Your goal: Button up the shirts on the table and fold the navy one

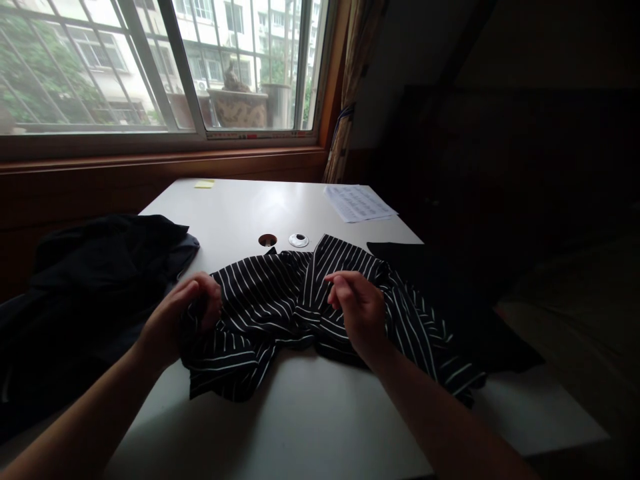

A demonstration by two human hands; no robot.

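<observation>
A black garment with thin white stripes (280, 307) lies crumpled across the middle of a white table (310, 413). My left hand (183, 313) rests at its left edge with the fingers curled round a fold of the striped cloth. My right hand (357, 310) sits on top of the garment near its middle, fingers bent in a pinch; what is between the fingertips I cannot make out.
A pile of dark clothes (95, 280) lies at the table's left. Another dark cloth (450, 293) hangs at the right edge. Printed sheets (357, 202), a yellow note (204, 184), a cable hole (267, 240) and its cap (299, 240) sit farther back, under a window (160, 67).
</observation>
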